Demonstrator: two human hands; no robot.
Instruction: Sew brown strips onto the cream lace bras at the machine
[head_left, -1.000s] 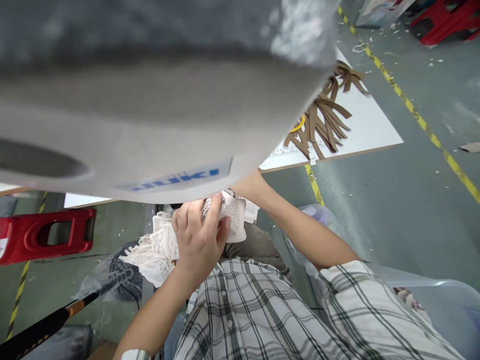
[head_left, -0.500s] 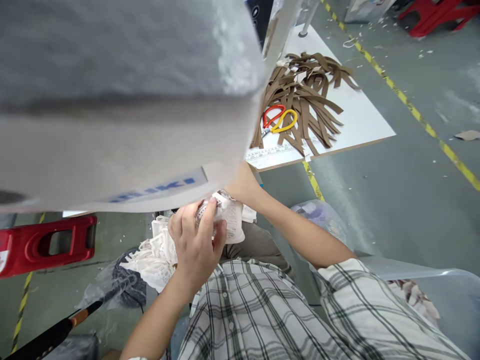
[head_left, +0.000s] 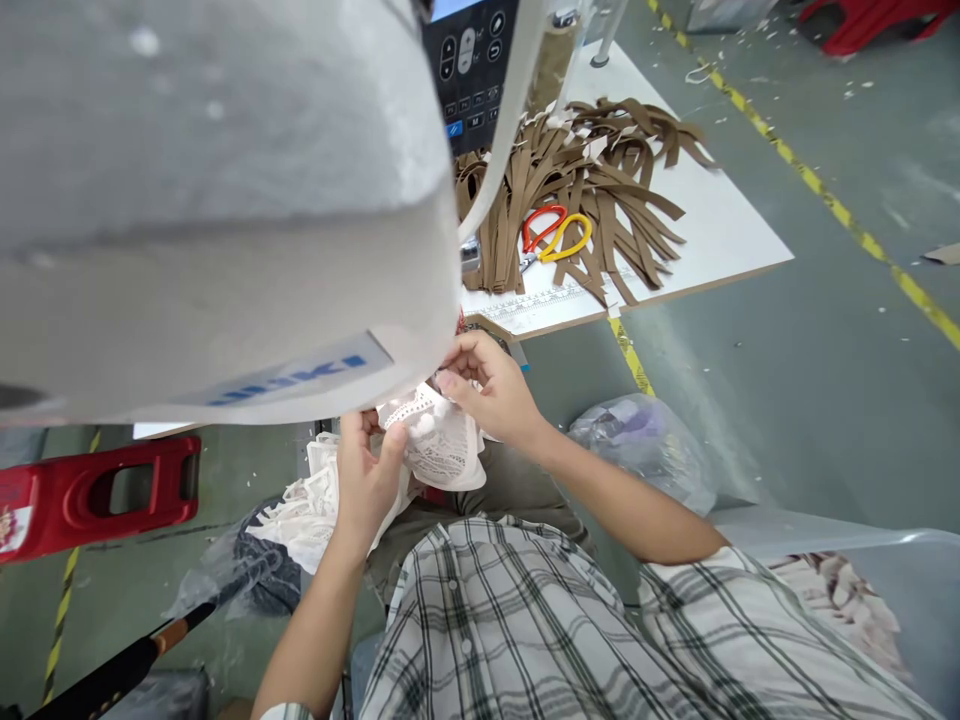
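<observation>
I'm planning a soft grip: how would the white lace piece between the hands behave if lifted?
Probably floppy: the white lace piece curves softly beside the left hand. It is likely light for its size, judging by its thin, openwork look.

white lace [head_left: 448, 458] between fingers [head_left: 392, 447]
</observation>
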